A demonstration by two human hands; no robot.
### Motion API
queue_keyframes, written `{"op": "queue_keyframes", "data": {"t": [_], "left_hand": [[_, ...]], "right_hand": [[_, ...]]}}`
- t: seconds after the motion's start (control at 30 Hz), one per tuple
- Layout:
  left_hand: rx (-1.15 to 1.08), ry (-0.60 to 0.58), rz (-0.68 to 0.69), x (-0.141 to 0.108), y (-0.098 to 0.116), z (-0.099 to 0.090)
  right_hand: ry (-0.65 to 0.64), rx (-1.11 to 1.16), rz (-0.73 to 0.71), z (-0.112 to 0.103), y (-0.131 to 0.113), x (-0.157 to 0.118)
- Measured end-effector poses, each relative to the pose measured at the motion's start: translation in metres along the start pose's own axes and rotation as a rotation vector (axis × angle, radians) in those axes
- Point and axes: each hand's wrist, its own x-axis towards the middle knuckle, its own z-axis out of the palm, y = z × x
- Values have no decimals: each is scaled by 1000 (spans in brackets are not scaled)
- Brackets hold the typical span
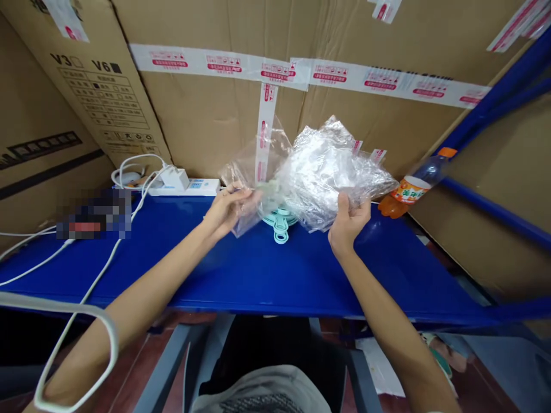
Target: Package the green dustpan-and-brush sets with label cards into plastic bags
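Crinkled clear plastic bags [325, 172] are stretched between my two hands above the blue table. My left hand [228, 212] pinches the thin, see-through left part. On the right, my right hand [349, 223] grips the bunched, shiny part, thumb on top. Behind and below the plastic, a light teal object with ring-shaped ends [280, 229] rests on the table, partly hidden. A pale greenish shape shows blurred through the plastic near my left fingers; I cannot make out what it is.
The blue table [267, 281] backs onto large cardboard boxes [206, 120]. A white power strip [204, 186] with plugs and cables is at the back left. An orange drink bottle [413, 189] leans at the right, beside a blue metal frame. A white cable loops over my left forearm.
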Motion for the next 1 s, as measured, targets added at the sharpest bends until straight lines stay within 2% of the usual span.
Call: {"op": "queue_keyframes", "data": {"t": [0.1, 0.27, 0.43, 0.5, 0.6, 0.7, 0.8, 0.9, 1.0], "left_hand": [[-12, 20, -12, -12, -15, 13], [-14, 92, 102, -19, -24, 18], [-102, 142, 16, -18, -20, 17], [-99, 134, -21, -15, -16, 14], [-80, 107, -8, -6, -6, 6], [-55, 103, 128, 3, 10, -3], [52, 143, 351, 8, 27, -10], [197, 195, 544, 7, 35, -12], [227, 229, 573, 2, 30, -7]], "right_hand": [[-97, 23, 56, 5, -13, -12], [-324, 265, 320, 19, -30, -43], [-518, 383, 479, 22, -33, -65], [-573, 396, 501, 21, -31, -67], [-683, 325, 426, 14, -29, -61], [-917, 286, 390, 2, -33, -41], [-1123, 394, 396, -8, -40, -16], [-1175, 424, 375, -12, -43, -5], [-1112, 242, 392, -5, -38, -17]]}}
